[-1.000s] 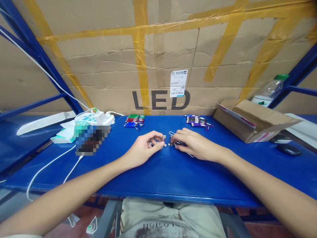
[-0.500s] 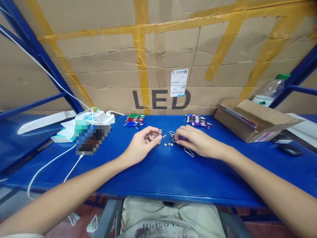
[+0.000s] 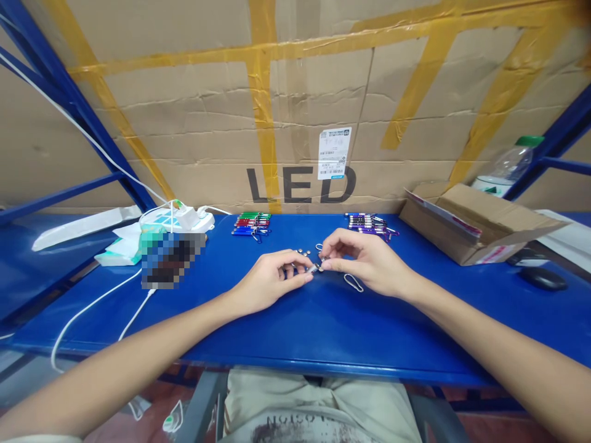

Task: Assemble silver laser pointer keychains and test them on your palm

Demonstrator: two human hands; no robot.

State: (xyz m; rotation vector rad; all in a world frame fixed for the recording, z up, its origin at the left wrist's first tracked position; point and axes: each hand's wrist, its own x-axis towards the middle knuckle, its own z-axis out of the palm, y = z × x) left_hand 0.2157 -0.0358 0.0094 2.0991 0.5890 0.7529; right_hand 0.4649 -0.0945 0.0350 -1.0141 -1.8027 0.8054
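My left hand is closed around a small silver metal cylinder, which lies tilted between thumb and fingers. Close by on the right, my right hand pinches its thumb and fingertips together at the cylinder's end. What sits in that pinch is too small to make out. Under the right fingertips, a silver carabiner clip shows in part. Another carabiner clip lies below the right hand. Several small round button cells rest on the blue table just beyond the left fingertips.
Metallic pen-shaped keychain lights lie in a left group and a right group at the back. An open cardboard box and a black mouse are right. A power strip and a pixelated, cabled device are left.
My left hand has moved right and slightly down, tipping the cylinder from upright toward my right hand. The right hand has shifted slightly left, its fingertips now meeting the cylinder.
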